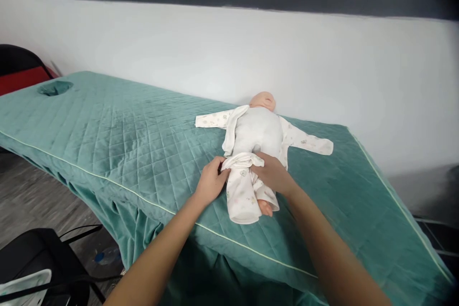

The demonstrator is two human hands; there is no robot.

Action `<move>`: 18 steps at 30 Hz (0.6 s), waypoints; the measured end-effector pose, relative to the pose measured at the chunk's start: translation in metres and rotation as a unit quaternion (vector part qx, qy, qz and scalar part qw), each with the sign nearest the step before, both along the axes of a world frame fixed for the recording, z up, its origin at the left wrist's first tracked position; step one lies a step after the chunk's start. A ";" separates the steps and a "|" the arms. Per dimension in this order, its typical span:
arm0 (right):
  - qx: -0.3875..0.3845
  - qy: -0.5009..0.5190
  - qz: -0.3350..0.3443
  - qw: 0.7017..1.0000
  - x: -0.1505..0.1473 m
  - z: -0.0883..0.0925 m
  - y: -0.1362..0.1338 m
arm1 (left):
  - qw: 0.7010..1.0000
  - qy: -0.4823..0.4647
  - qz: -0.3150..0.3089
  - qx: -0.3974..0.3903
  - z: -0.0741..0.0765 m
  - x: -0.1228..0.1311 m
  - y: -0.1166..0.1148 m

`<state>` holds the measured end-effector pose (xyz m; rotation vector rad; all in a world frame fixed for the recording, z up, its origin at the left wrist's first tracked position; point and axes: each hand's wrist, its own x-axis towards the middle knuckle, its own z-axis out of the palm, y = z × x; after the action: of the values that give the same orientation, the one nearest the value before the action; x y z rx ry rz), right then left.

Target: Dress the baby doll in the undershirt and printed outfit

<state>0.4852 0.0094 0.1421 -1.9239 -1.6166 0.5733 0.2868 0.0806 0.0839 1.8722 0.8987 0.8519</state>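
A baby doll (256, 129) lies on its back with its head toward the wall, its body wrapped in white cloth. Its arms are in the spread sleeves of a patterned baby jacket (304, 142), which hangs open at the front. Small patterned baby pants (244, 196) cover its legs, with the waistband bunched at the hips; one foot (265, 207) shows at a leg opening. My left hand (212, 179) pinches the waistband at the left side. My right hand (274, 172) grips the waistband near the middle, its fingertips partly tucked under the cloth.
The doll rests on a massage bed (136, 129) with a quilted green cover and a face hole (55, 88) at the far left. A white wall (179, 48) runs behind. A black chair (43, 258) stands at the lower left, a plastic bottle (107, 255) on the floor beside it.
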 end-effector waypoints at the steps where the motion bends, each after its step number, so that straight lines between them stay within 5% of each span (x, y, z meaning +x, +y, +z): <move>1: 0.003 0.001 -0.014 1.000 -0.001 0.000 0.000 | 1.000 0.002 0.001 0.000 0.000 0.000 -0.001; 8: -0.005 0.010 -0.046 0.999 -0.004 0.002 -0.003 | 0.997 -0.035 0.076 0.000 -0.001 -0.013 -0.023; 13: -0.002 0.010 -0.040 0.999 -0.003 0.002 -0.004 | 0.999 0.048 0.019 0.011 0.004 -0.023 -0.052; 18: -0.013 0.034 -0.026 0.999 -0.002 0.004 -0.006 | 0.986 -0.033 0.024 -0.161 0.012 -0.015 -0.070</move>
<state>0.4828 0.0037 0.1466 -1.9396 -1.5191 0.6343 0.2720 0.0110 0.0961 1.5402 0.9797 0.7434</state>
